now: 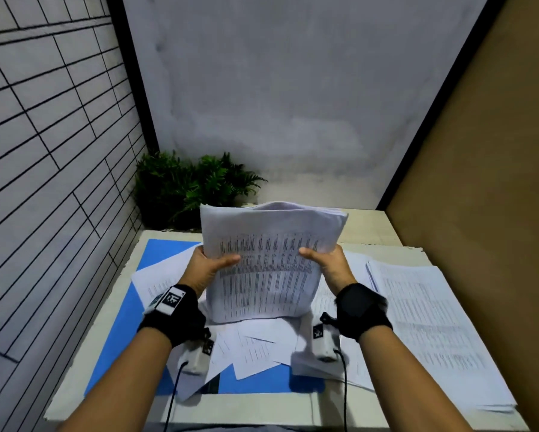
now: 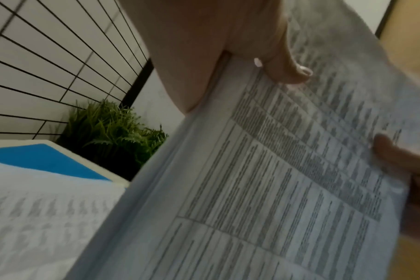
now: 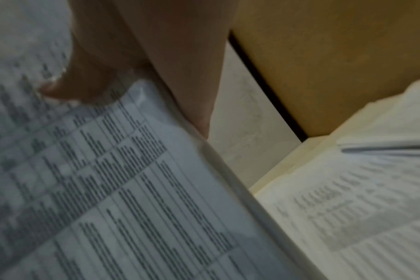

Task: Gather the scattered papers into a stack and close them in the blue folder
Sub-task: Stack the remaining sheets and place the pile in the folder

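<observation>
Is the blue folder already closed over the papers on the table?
No, the blue folder lies open and flat under loose sheets, while the left hand and the right hand hold a stack of papers upright above it.

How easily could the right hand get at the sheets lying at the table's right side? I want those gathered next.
Probably yes, but not yet: the right hand grips the upright stack together with the left hand. The sheets at the right lie uncovered beside it; it must let go first.
</observation>
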`<state>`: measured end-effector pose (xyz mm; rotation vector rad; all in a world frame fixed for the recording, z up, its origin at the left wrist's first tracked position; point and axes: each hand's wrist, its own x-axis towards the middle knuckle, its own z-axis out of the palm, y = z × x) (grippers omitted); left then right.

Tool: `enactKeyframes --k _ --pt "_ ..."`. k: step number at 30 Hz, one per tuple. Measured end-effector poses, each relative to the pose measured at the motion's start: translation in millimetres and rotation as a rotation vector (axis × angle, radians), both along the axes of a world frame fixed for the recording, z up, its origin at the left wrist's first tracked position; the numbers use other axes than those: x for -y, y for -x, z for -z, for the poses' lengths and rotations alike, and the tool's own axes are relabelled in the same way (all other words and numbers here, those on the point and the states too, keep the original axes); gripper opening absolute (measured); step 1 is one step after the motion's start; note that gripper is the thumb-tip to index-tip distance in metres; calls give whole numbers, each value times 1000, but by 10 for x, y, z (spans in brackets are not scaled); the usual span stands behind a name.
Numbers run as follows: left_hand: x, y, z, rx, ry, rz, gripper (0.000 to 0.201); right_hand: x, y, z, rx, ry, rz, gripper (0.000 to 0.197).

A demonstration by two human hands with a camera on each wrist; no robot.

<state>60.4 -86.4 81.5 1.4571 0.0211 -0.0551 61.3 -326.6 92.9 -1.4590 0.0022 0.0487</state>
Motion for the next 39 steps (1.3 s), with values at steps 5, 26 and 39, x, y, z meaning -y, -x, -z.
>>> enactKeyframes --k 5,26,39 --pt "-122 110 -177 112 42 -26 29 116 -1 -131 76 -56 -49 58" --pt "35 -8 139 -81 -36 -68 27 -261 54 179 -89 134 84 47" --pt "-134 77 263 -154 -122 -15 40 -75 20 328 -238 179 98 39"
